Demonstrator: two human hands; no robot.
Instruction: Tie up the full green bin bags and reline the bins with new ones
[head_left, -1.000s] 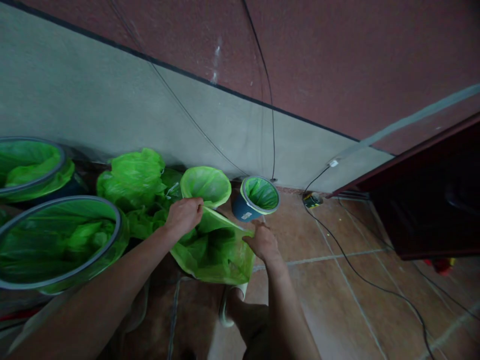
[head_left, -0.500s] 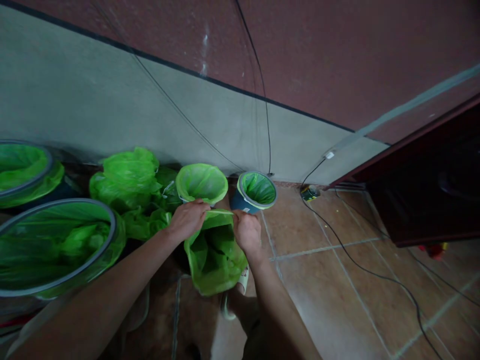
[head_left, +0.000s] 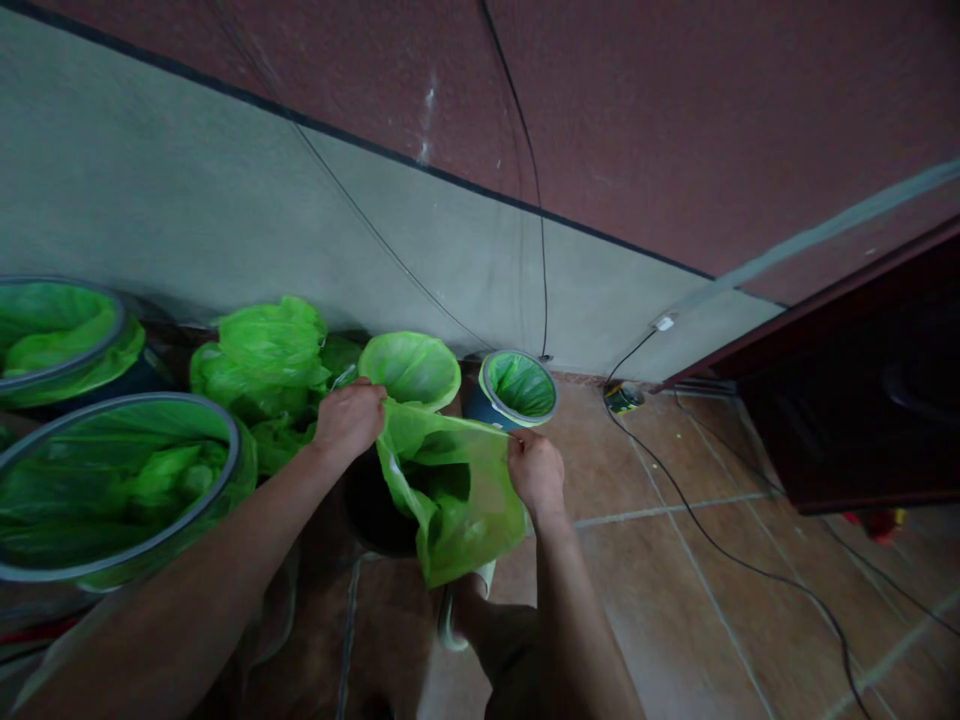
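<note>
Floor tiles lie below the green bag, which hangs spread between the two hands, its lower part drooping just in front of a dark round shape that I can't make out. Thin film like this should be very light, limp and a little slippery, apt to fold over itself and to tear if yanked; the best hold is probably the rim, at two points well apart. Right of centre, beyond the bag, stands a small blue bin. The left hand and right hand grip opposite ends of the bag's upper edge, which runs fairly straight between them. The fingers are closed on the film on both sides, with the mouth sagging below them.
</note>
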